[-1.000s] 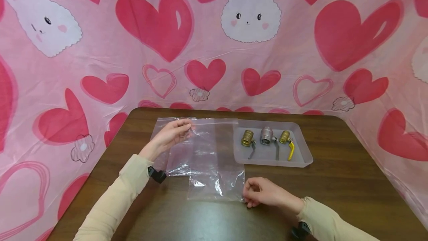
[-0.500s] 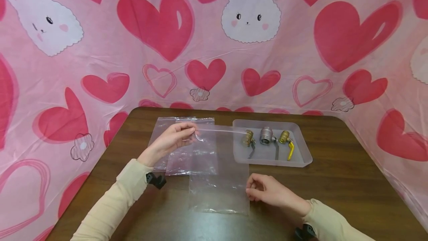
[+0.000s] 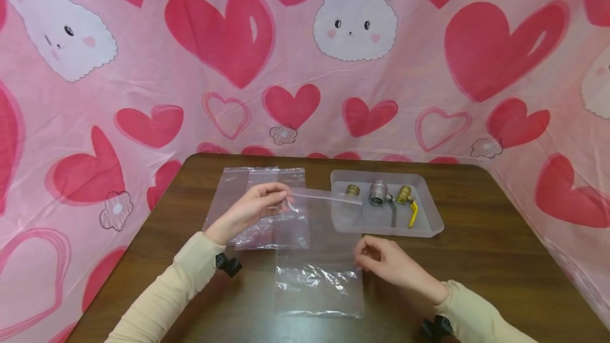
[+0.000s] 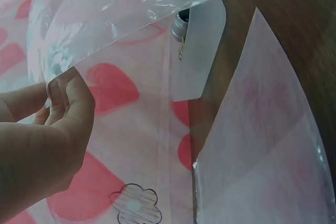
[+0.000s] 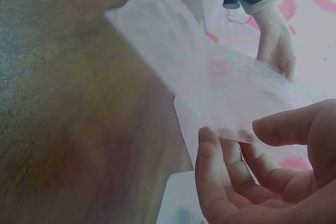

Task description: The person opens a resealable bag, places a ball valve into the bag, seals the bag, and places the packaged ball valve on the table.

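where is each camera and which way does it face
Head: on the head, facing forward and down at the table, held bag and tray; left hand, right hand and both sleeves show.
Left wrist: on that wrist, facing past the left hand to the held bag and patterned cloth; only that hand shows.
Right wrist: on that wrist, facing past the right hand across the held bag; both hands show.
Head and right wrist share both hands.

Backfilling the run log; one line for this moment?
left hand: pinches bag at zip edge; right hand: at bag's side edge; tray: three valves; other bags: on table
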A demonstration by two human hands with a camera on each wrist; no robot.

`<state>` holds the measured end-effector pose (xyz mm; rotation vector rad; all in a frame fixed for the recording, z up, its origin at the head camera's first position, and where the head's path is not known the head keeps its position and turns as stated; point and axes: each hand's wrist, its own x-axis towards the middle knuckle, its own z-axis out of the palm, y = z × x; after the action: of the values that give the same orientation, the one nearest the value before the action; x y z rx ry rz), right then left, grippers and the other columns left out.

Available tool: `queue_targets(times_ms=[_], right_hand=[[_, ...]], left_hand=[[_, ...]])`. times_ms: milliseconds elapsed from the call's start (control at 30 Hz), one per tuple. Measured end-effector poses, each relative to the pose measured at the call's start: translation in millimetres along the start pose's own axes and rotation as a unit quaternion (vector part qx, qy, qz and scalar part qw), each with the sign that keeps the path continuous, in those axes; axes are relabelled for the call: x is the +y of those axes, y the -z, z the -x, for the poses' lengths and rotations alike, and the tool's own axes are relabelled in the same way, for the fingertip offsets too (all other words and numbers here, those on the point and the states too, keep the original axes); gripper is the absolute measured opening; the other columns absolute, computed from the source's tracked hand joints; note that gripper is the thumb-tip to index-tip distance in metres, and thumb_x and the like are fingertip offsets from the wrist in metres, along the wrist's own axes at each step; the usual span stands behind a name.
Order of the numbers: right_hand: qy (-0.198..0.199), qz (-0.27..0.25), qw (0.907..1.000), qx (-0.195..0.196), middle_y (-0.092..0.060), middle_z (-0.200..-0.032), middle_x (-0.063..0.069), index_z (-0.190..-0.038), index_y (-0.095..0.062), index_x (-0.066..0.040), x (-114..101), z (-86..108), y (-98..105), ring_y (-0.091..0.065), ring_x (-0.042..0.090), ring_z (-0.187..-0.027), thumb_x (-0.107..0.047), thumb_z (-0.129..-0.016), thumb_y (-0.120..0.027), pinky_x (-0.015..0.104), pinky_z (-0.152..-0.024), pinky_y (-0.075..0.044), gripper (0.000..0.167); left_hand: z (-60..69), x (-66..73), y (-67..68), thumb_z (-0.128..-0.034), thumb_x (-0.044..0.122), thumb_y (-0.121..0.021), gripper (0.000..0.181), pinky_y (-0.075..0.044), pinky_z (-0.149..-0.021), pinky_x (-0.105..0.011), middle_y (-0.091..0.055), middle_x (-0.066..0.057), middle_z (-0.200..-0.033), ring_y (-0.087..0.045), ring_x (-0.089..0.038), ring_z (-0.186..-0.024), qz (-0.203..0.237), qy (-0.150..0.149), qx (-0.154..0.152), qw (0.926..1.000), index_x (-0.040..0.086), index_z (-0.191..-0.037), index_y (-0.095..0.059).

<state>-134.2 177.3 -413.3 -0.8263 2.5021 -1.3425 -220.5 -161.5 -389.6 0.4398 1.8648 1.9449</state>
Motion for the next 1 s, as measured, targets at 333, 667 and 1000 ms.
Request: queue_targets(times_ms=[333, 667, 1000], right_hand=[[0.02, 0.057, 0.9978, 0.03, -0.068, -0.086, 0.0, -0.089, -0.064, -0.009, -6.9, 1.3, 7.5, -0.058, -0.005, -0.078, -0.011, -0.092, -0.068, 0.02, -0.07, -0.052, 0.005], [0.013, 0.058, 0.9956, 0.072, -0.071, -0.083, 0.005, -0.09, -0.064, -0.009, -19.1, -3.7, 19.9, -0.065, 0.002, -0.075, -0.008, -0.092, -0.067, 0.021, -0.067, -0.054, 0.004], [0.002, 0.047, 0.9937, 0.102, -0.071, -0.082, 0.001, -0.09, -0.065, -0.008, -27.3, -6.4, 31.3, -0.066, 0.001, -0.076, -0.009, -0.093, -0.068, 0.021, -0.066, -0.053, 0.004]], left_hand=[[1.4, 1.5, -10.0, -0.1025, 0.015, -0.054, 0.023, -0.058, -0.082, -0.025, -0.073, 0.004, -0.1, -0.068, -0.011, -0.086, 0.002, -0.008, 0.014, 0.9999, 0.0, -0.12, -0.059], [2.8, -1.2, -19.7, -0.1016, 0.013, -0.055, 0.034, -0.058, -0.083, -0.027, -0.074, 0.002, -0.1, -0.068, -0.01, -0.083, -0.004, -0.014, 0.01, 0.9998, -0.011, -0.126, -0.052], [8.1, -1.3, -31.2, -0.1017, 0.015, -0.055, 0.029, -0.058, -0.082, -0.027, -0.074, 0.004, -0.1, -0.068, -0.01, -0.083, -0.01, -0.013, 0.008, 0.9998, -0.005, -0.123, -0.057]])
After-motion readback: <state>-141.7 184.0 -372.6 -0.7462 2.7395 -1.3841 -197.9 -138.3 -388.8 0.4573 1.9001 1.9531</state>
